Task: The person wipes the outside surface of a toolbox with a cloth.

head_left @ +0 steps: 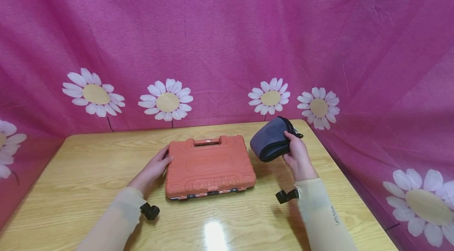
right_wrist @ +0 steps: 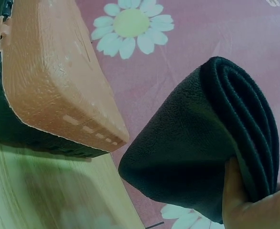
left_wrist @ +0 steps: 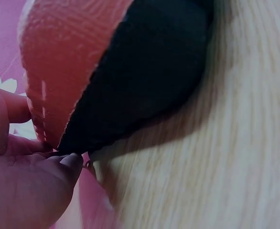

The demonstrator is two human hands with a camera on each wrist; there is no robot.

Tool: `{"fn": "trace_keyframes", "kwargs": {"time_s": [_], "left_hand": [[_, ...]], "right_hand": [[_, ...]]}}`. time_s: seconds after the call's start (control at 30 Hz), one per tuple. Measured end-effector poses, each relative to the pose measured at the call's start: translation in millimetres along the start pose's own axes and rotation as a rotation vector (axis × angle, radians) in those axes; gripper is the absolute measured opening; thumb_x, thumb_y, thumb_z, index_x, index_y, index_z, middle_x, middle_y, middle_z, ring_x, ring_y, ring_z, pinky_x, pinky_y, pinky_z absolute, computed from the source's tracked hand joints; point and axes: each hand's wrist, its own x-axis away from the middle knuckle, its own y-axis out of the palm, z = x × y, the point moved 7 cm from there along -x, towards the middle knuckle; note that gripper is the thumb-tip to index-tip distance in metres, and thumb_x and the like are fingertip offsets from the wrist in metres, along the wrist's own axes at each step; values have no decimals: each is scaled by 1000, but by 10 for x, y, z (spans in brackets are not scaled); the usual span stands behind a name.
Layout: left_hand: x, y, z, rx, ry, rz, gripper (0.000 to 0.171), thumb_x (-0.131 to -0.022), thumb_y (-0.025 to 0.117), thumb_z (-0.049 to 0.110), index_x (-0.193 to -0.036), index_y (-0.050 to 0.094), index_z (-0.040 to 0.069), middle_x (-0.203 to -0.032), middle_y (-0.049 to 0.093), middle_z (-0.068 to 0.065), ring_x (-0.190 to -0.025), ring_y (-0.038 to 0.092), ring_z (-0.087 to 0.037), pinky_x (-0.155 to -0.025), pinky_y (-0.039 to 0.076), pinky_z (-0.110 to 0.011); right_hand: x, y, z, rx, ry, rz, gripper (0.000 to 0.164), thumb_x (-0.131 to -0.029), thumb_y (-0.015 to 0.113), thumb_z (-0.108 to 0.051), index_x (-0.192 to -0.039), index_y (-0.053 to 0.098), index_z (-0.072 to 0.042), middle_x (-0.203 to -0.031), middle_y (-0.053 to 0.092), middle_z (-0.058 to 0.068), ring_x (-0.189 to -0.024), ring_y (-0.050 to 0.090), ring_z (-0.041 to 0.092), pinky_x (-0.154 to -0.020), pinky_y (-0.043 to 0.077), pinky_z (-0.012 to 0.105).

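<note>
"Looking at the right hand (head_left: 299, 158), what do you find in it?"

"It holds the folded cloth (head_left: 271, 140), which is grey-blue with a black border. The thumb lies on one side and the fingers on the other, so the grip is closed on the folded layers."

"And where exactly is this cloth?"

"It is in the air above the table (head_left: 88, 188), just to the right of the orange case (head_left: 213, 164). In the right wrist view I see a gap between them."

"What does the left hand (head_left: 156, 168) do?"

"It grips the left edge of the case, with thumb and fingers bent around this edge. The fingertips are partly hidden."

"Does the case lie flat on the wood?"

"It is at the table, with its handle (head_left: 207, 142) on the far side and its dark lower half turned down. If every corner touches, I cannot tell."

"And behind all this?"

"A pink curtain (head_left: 227, 46) with white daisies (head_left: 168, 102) hangs behind the table and along its right side."
</note>
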Motion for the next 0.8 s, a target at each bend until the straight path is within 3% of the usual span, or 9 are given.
{"fn": "trace_keyframes", "kwargs": {"time_s": [0.8], "left_hand": [[-17, -5, -14, 30, 9, -7, 62, -112, 32, 8, -162, -2, -5, -170, -1, -29, -159, -1, -42, -130, 6, -51]], "right_hand": [[35, 25, 15, 10, 12, 5, 59, -112, 40, -21, -166, 17, -18, -170, 29, -3, -145, 40, 5, -116, 37, 20]]}}
